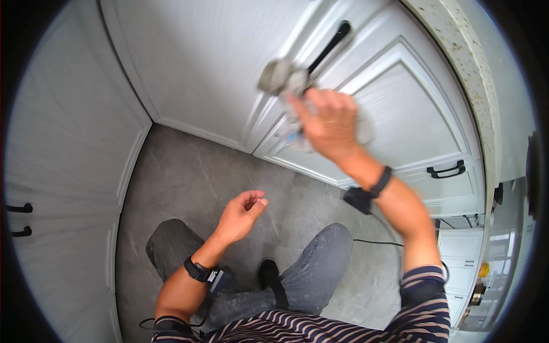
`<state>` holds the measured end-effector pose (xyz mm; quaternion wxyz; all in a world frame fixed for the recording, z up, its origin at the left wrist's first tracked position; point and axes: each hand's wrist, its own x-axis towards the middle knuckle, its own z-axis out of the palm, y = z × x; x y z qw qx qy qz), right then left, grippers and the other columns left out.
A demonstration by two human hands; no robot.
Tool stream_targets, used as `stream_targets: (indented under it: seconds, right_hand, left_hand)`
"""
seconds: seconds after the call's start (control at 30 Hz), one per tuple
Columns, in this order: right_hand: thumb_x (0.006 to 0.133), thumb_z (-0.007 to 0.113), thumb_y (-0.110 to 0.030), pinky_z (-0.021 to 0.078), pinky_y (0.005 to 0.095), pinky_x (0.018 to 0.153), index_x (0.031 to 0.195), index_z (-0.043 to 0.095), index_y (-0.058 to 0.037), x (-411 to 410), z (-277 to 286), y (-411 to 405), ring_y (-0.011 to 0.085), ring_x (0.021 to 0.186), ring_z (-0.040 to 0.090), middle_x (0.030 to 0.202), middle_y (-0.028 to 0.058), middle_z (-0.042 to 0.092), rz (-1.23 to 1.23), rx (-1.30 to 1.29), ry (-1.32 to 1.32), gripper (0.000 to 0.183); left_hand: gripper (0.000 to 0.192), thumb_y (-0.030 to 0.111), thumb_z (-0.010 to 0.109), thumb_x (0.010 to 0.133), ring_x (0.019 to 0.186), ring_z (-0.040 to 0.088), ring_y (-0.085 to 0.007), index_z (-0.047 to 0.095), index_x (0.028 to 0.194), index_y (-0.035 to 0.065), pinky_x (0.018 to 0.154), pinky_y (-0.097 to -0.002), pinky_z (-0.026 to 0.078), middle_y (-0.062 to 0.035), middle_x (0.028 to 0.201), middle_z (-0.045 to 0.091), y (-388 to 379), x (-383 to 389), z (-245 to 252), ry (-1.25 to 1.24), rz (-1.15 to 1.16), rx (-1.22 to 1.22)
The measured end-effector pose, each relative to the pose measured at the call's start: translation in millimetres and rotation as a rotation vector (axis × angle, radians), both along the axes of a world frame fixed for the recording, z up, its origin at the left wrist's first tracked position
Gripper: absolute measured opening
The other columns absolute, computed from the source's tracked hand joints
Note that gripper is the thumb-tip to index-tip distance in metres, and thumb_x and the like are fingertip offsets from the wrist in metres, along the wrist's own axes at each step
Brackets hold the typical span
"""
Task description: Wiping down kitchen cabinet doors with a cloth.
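My right hand (332, 122) grips a crumpled greyish cloth (276, 77) at the white cabinet doors; both are blurred. A bunched part of the cloth sticks out past the fingers, beside the lower end of a long black door handle (330, 45). More of it shows below the palm, with a small blue spot. What lies under the palm is hidden. Lower down, my left hand (240, 216) hangs over the grey floor, loosely curled and holding nothing, the thumb close to the fingertips.
A speckled countertop (472, 55) edges the cabinets at right, above a drawer with a black handle (446, 169). Another white cabinet (64, 150) stands to my left. My bent knees are over the grey tiled floor (184, 167). A black cable (377, 242) runs near my right arm.
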<state>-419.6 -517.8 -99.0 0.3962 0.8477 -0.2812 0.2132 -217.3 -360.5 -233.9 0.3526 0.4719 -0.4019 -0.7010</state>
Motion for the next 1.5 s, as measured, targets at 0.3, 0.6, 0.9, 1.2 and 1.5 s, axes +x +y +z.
stream_targets:
  seconds: [0.3,0.6,0.9,1.2,1.5]
  right_hand:
    - [0.083,0.065,-0.025,0.0362,0.0365,0.092,0.094,0.07,-0.0167,-16.4,-31.0,-1.1,0.0216,0.105,0.045,0.114,-0.0002,0.054,0.061,0.046,0.107,0.014]
    - [0.079,0.065,-0.025,0.0354,0.039,0.101,0.092,0.07,-0.0245,-29.5,153.1,-7.9,0.0168,0.117,0.048,0.12,-0.008,0.058,0.057,-0.445,-0.072,0.014]
    - [0.076,0.066,-0.02,0.0357,0.045,0.102,0.094,0.069,-0.0156,-252.0,135.0,111.1,0.0234,0.119,0.052,0.128,0.0019,0.059,-0.505,-0.417,-0.112,0.018]
    - [0.08,0.064,-0.015,0.0413,0.0485,0.094,0.098,0.066,-0.0064,-148.6,86.9,56.2,0.0349,0.117,0.05,0.132,0.0136,0.052,-0.406,-0.322,-0.615,0.02]
    - [0.078,0.063,-0.022,0.0411,0.0406,0.085,0.088,0.066,-0.0149,-163.8,111.0,66.9,0.0225,0.108,0.051,0.122,0.0039,0.055,-0.379,-0.416,-0.355,0.013]
  left_hand:
    - [0.042,0.027,0.068,0.092,0.094,0.065,-0.0169,0.062,0.121,-0.0026,0.084,-0.0298,0.051,-0.0092,0.103,0.069,-5.3,0.4,-40.9,-0.281,-0.099,-0.162]
    - [0.036,0.01,0.065,0.095,0.106,0.056,-0.0134,0.054,0.128,-0.001,0.096,-0.0286,0.044,-0.0069,0.12,0.06,-50.7,-21.2,27.3,0.001,0.417,-0.476]
    - [0.069,0.035,0.057,0.101,0.144,0.028,-0.0281,0.026,0.153,0.0009,0.116,-0.0419,0.028,-0.0174,0.157,0.025,-140.3,-31.4,167.8,-0.442,0.632,-1.01]
    - [0.066,0.033,0.061,0.099,0.133,0.037,-0.0303,0.034,0.146,-0.0046,0.106,-0.0403,0.037,-0.0245,0.15,0.027,-143.3,-94.1,170.4,-0.508,0.661,-1.125]
    - [0.034,0.025,0.055,0.102,0.089,0.048,-0.0138,0.045,0.115,-0.0044,0.083,-0.0276,0.042,-0.0064,0.098,0.051,-176.3,-93.3,163.7,-0.226,0.644,-0.994]
